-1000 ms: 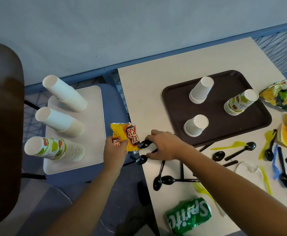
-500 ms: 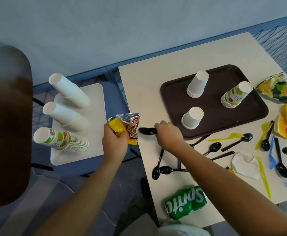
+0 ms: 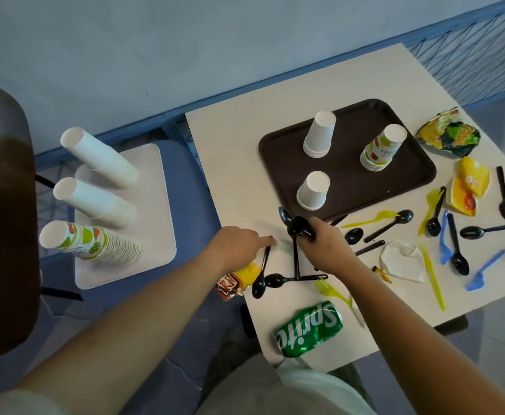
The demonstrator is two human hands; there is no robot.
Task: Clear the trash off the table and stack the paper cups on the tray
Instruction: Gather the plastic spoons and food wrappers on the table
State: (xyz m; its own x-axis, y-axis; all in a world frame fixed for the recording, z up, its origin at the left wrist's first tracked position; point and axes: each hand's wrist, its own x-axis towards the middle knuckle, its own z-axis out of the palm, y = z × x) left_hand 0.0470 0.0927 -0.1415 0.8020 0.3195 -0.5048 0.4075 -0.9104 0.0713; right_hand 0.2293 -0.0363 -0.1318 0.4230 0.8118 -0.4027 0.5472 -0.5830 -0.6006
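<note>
My right hand point(image 3: 324, 245) grips a bunch of black plastic spoons point(image 3: 294, 224) just in front of the brown tray point(image 3: 407, 175). My left hand point(image 3: 234, 247) holds a yellow and red snack wrapper point(image 3: 239, 280) under its palm at the table's left edge. Its fingertips touch the handle of another black spoon point(image 3: 261, 275). On the tray stand two upside-down white cup stacks point(image 3: 320, 134) point(image 3: 314, 190) and a printed cup stack point(image 3: 383, 148). A crushed green Sprite can point(image 3: 308, 327) lies near the front edge.
Black spoons point(image 3: 389, 224), yellow forks point(image 3: 432, 280), blue forks point(image 3: 482, 271), crumpled white paper point(image 3: 404, 262) and two crumpled wrappers point(image 3: 449, 136) point(image 3: 467, 190) litter the table's right side. Left of it, a white tray point(image 3: 155, 235) on a blue seat carries three tall cup stacks. A brown chair back point(image 3: 2, 220) stands far left.
My left hand came in over the table edge with the wrapper and touched a spoon handle. My right hand carried its spoons right, toward the tray's front edge.
</note>
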